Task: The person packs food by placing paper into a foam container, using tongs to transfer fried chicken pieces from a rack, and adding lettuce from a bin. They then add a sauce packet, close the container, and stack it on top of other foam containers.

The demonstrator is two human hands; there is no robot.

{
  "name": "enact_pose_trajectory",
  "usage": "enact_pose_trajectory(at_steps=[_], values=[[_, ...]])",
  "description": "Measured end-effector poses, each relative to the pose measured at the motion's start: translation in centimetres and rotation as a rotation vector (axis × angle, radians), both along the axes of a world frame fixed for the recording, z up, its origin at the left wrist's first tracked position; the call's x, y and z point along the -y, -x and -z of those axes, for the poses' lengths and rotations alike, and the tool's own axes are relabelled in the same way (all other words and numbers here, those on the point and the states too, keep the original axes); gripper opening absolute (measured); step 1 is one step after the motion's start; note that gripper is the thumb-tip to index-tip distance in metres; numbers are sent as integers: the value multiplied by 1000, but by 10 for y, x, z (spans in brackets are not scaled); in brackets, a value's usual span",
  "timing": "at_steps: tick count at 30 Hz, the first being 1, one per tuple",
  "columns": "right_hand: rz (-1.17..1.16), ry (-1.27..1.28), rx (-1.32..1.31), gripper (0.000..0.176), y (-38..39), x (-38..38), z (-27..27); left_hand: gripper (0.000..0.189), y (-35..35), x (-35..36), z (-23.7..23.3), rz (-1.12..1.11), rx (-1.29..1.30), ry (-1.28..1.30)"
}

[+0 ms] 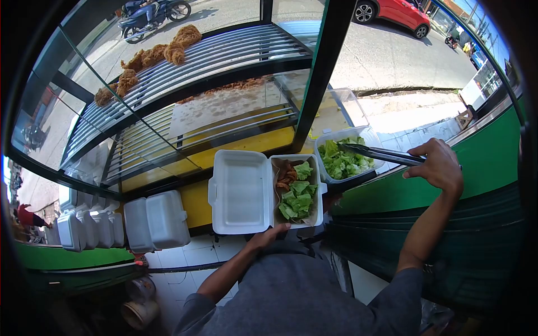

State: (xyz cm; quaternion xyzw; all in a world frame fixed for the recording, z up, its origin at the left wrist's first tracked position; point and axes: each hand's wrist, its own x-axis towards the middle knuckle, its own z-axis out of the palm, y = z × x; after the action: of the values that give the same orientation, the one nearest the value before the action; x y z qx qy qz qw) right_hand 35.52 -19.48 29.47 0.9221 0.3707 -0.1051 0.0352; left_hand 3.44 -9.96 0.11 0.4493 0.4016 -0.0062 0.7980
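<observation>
My right hand (440, 167) is closed round the handle end of black tongs (395, 156). The tongs' tips reach into a clear plastic tub (332, 177) of cut green lettuce (343, 159). With my left hand (269, 237) I grip the near edge of a white foam takeout box (241, 191), the thumb up at its rim. The box lies unfolded, its lid half to the left. In its right half, on brown paper, are lettuce pieces (297, 203) and some reddish-brown food (286, 176).
A glass display case (305, 106) stands in front, with fried chicken (174, 47) on its upper rack. Closed foam boxes (162, 221) sit to the left, with several more (89, 228) beyond. A second clear container (350, 103) stands behind the tub. A red car (392, 14) and motorcycle (151, 21) are outside.
</observation>
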Motion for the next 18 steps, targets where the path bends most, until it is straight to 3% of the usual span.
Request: enact_pose_trajectory(at_steps=[3, 6, 11, 15, 18], values=[[-293, -132, 86, 48, 5, 17, 0, 41, -3, -1, -16, 8, -70, 13], [-337, -9, -69, 47, 19, 6, 10, 38, -3, 0, -18, -8, -65, 57], [-502, 107, -130, 50, 38, -12, 46, 36, 3, 7, 11, -44, 125, -131], [-338, -18, -85, 50, 41, -12, 25, 38, 6, 8, 5, -33, 30, -75], [-364, -21, 30, 45, 50, -14, 29, 41, 8, 9, 2, -46, -43, -41]])
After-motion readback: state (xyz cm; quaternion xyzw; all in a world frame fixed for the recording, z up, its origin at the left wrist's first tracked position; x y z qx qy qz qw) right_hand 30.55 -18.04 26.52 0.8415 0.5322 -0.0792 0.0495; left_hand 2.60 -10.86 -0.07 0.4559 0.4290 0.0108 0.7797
